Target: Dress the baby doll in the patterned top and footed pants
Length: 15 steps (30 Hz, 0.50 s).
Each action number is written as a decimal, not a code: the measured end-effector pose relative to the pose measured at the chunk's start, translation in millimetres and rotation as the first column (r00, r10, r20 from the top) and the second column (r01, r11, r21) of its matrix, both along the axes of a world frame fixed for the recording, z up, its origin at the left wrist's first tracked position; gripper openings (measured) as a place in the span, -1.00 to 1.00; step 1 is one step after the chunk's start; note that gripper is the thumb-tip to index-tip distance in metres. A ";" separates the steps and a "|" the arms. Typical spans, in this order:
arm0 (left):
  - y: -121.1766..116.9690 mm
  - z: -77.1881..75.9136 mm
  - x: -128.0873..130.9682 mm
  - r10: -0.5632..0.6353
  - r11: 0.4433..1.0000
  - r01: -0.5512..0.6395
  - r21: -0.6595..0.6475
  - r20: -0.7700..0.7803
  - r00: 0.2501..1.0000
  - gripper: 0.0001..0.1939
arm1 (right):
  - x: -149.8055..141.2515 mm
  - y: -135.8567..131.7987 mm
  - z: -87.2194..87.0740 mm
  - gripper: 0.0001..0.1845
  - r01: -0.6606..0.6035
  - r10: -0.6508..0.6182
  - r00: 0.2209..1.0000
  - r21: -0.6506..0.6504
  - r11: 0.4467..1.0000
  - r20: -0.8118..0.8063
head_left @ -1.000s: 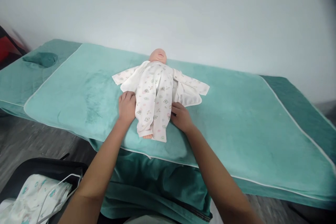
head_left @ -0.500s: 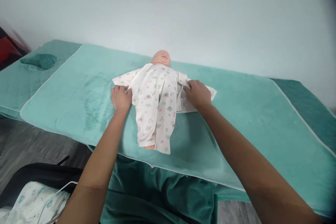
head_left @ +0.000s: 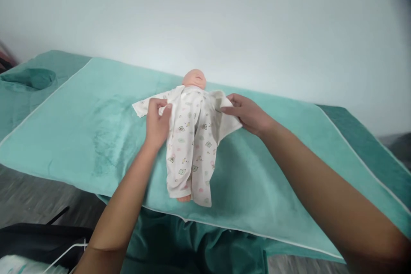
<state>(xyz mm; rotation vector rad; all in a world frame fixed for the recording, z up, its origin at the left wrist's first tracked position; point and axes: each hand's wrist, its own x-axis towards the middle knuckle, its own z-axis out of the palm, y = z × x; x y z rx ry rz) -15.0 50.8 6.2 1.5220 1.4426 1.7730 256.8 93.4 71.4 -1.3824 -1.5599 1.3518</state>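
A baby doll [head_left: 194,78] lies on its back, its head toward the wall. It wears printed white trousers [head_left: 182,160], with toes showing at one leg end, and a white baby jacket [head_left: 228,124] whose front is spread open. My left hand [head_left: 158,123] pinches the jacket's edge at the doll's side, near the sleeve lying out to the left. On the other side my right hand [head_left: 245,113] grips the opposite front panel between thumb and fingers, lifting it off the bed. The right sleeve is mostly hidden behind the panel and my hand.
Beneath the doll is a massage bed with a light green cover [head_left: 272,171]; a face hole [head_left: 30,78] shows at its left end. A white wall [head_left: 205,21] stands behind. At lower left are a black chair [head_left: 41,239] and a partly seen white package [head_left: 28,264].
Both hands have come up and inward with the jacket's edges. The right panel, which lay flat, is now raised and folded toward the doll. The view has shifted slightly.
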 end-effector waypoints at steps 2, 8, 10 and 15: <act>-8.9 17.3 15.6 -0.179 0.983 0.171 -0.070 -0.142 0.974 -0.96 | -15.5 -3.5 11.2 -0.60 -0.135 0.131 0.989 0.066 0.989 0.071; -15.1 25.6 22.7 -0.547 0.827 0.474 -0.302 -0.236 0.803 -0.89 | -22.1 4.3 10.2 -0.60 -0.377 0.322 0.851 0.055 0.925 0.416; 5.6 24.4 17.3 -0.333 0.930 0.301 -0.212 -0.135 0.933 -0.89 | -26.7 19.1 1.9 -0.56 -0.127 -0.038 0.863 0.290 0.948 0.504; 86.0 29.0 24.0 -0.132 0.976 0.087 -0.199 -0.226 0.965 -0.88 | -55.1 64.4 -15.6 -0.60 0.044 -0.261 0.712 0.329 0.943 0.652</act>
